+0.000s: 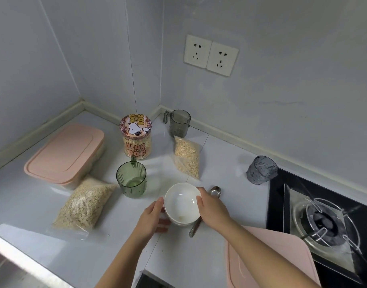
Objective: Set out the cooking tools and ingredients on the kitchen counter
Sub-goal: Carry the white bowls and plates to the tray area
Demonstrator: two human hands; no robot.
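A white bowl [181,202] sits on top of another white bowl near the middle of the counter [230,163]. My left hand [152,218] holds the stack at its left side, fingers curled under it. My right hand [210,206] grips the top bowl's right rim, thumb over the edge. A metal spoon [214,191] lies under my right hand, its bowl poking out behind and its handle in front. Nearby stand a green cup [131,179], a printed jar of oats [136,137], and two bags of oats [84,202] [187,155].
A pink lidded box [64,152] sits at the left, a grey handled cup [179,123] in the corner, and a dark grey tumbler [261,170] by the black gas hob [324,221]. A pink board [270,258] lies at the front right. Wall sockets [210,55] are above.
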